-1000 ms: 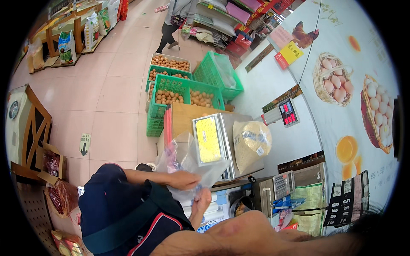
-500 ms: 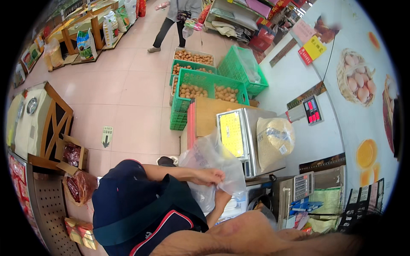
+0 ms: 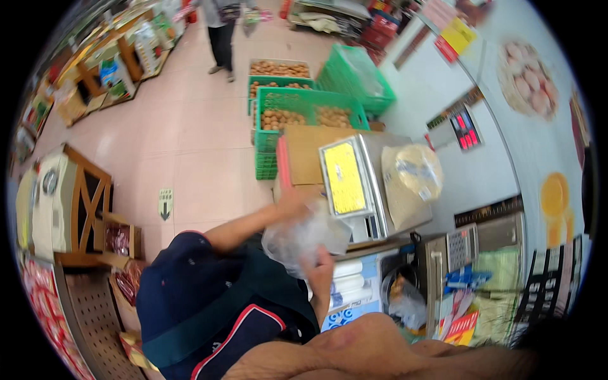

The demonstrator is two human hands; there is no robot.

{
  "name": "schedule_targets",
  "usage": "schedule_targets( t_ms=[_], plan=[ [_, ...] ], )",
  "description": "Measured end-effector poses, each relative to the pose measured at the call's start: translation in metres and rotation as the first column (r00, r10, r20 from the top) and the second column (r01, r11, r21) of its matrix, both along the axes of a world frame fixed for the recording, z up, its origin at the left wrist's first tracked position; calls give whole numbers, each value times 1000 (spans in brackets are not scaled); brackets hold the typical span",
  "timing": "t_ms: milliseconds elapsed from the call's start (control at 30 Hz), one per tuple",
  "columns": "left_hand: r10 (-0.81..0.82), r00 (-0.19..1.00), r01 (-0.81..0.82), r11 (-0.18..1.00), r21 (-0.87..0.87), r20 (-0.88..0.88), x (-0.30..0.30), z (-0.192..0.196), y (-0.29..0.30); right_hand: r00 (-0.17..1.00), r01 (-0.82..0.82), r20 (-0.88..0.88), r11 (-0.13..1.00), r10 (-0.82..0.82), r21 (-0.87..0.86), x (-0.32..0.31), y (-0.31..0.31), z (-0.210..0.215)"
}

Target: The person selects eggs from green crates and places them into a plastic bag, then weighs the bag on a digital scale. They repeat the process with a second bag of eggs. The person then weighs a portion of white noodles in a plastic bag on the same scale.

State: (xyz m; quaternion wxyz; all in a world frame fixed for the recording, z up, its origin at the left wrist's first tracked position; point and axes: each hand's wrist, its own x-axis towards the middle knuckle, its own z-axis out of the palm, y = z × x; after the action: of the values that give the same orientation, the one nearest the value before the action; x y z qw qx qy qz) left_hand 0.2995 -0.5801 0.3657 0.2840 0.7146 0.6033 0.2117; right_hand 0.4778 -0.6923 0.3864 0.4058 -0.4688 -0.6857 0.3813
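Note:
A translucent plastic bag (image 3: pixel 294 239) hangs between my hands, crumpled and partly spread. My left hand (image 3: pixel 294 204) is at the bag's upper edge; motion smears its fingers, so its grip cannot be made out. Lower down, my right hand (image 3: pixel 320 265) closes its fingers on the bag's near side. Just beyond the bag, a scale (image 3: pixel 378 190) carries a yellow sheet (image 3: pixel 344 176). A clear bag of pale grain (image 3: pixel 413 180) stands at its right. The scale's display (image 3: pixel 467 128) glows red.
Green crates (image 3: pixel 310 95) of brown eggs stand ahead, beside a stacked green crate (image 3: pixel 358 79). At the right are a calculator (image 3: pixel 462 247) and papers. White rolls (image 3: pixel 348 282) lie near my right hand. A wooden bin (image 3: pixel 69 202) stands left; another person (image 3: pixel 220 41) is far off.
My hands have moved apart, the left one upward and to the left, and the bag is gathered lower between them. The view has shifted. The distant person has moved left.

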Motion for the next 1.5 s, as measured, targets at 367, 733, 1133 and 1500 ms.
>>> schedule_targets(
  t_ms=[367,733,1133,1500],
  plan=[
    [50,714,-156,984,89,699,-18,-60,-5,992,-28,123,998,34,-48,-22,57,-82],
    [202,930,-271,941,202,308,-57,-1,13,890,409,-181,909,-418,-85,10,97,-41],
    [248,927,-339,874,347,281,-110,-30,59,994,87,-53,994,-91,-72,-8,101,13],
    [334,487,-223,941,-255,807,-111,-19,66,873,473,-22,834,-488,282,81,156,140]
  ],
)
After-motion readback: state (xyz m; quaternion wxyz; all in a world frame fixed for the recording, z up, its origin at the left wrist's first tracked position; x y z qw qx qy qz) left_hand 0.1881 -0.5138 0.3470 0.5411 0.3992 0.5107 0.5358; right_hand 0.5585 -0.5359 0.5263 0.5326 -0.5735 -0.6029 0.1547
